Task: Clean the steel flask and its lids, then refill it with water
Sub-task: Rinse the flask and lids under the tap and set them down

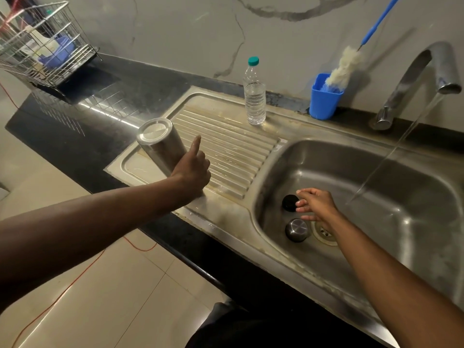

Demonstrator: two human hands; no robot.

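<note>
My left hand (pixel 192 169) grips the steel flask (pixel 160 141), which stands upside down and tilted on the ribbed drainboard (pixel 226 146), its flat base toward me. My thumb points up. In the sink basin (pixel 351 177) lie a black inner lid (pixel 290 202) and a steel outer lid (pixel 296 229) beside the drain (pixel 324 232). My right hand (pixel 316 203) hovers over the basin with relaxed fingers next to the black lid; whether it touches it I cannot tell.
The tap (pixel 424 79) runs a thin stream into the basin. A plastic water bottle (pixel 254 94) stands at the drainboard's back. A blue cup (pixel 324 96) holds a bottle brush (pixel 346 64). A wire dish rack (pixel 42 43) sits far left on the black counter.
</note>
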